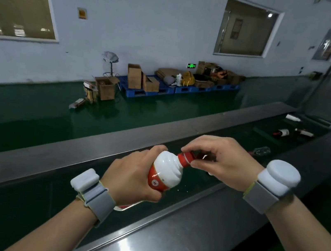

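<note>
- My left hand (137,177) is wrapped round the body of the white bottle (167,172), thumb on the near side and over its red label.
- I hold the bottle tilted, with the neck pointing up and to my right. It is in the air above the green belt (171,204), between the near and far steel edges of the bench (186,233).
- My right hand (220,158) pinches the red cap (186,158) between thumb and fingertips.
- Both my wrists carry grey bands with white units.
- Toward the far right end of the bench, three other bottles (282,132) lie on the belt, well apart from my hands.
</note>
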`<state>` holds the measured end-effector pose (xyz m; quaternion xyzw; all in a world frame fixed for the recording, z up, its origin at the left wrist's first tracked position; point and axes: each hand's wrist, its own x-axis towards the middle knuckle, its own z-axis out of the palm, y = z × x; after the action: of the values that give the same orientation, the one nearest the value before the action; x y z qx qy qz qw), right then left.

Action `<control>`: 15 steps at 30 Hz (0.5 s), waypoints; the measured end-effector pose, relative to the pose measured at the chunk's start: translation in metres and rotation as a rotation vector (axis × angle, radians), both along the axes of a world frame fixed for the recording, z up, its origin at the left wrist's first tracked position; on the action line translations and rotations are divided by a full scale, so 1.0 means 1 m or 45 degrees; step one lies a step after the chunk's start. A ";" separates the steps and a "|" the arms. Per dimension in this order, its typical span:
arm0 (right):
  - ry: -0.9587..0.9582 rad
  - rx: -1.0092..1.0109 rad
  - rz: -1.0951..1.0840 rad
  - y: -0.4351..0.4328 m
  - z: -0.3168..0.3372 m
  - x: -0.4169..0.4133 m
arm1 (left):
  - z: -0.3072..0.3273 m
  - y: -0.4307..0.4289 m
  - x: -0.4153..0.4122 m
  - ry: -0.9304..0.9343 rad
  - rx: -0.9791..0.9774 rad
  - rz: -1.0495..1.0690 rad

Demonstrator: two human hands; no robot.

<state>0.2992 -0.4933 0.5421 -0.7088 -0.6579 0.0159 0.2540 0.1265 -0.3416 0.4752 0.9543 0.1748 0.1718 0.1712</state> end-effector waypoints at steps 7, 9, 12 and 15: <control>0.085 0.056 -0.162 -0.016 -0.004 -0.002 | 0.009 -0.017 0.005 -0.014 0.150 -0.039; 0.092 0.080 -0.144 -0.020 -0.002 -0.003 | 0.014 -0.020 0.006 -0.035 0.166 -0.036; 0.140 0.057 -0.081 -0.025 0.004 0.000 | 0.020 -0.020 0.007 -0.069 0.158 -0.027; 0.061 0.018 -0.131 -0.025 0.008 0.001 | 0.025 -0.021 0.008 -0.094 0.177 -0.017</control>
<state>0.3005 -0.5185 0.5498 -0.7392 -0.6146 0.0150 0.2752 0.1349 -0.3625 0.5004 0.9580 0.1495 0.2176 0.1120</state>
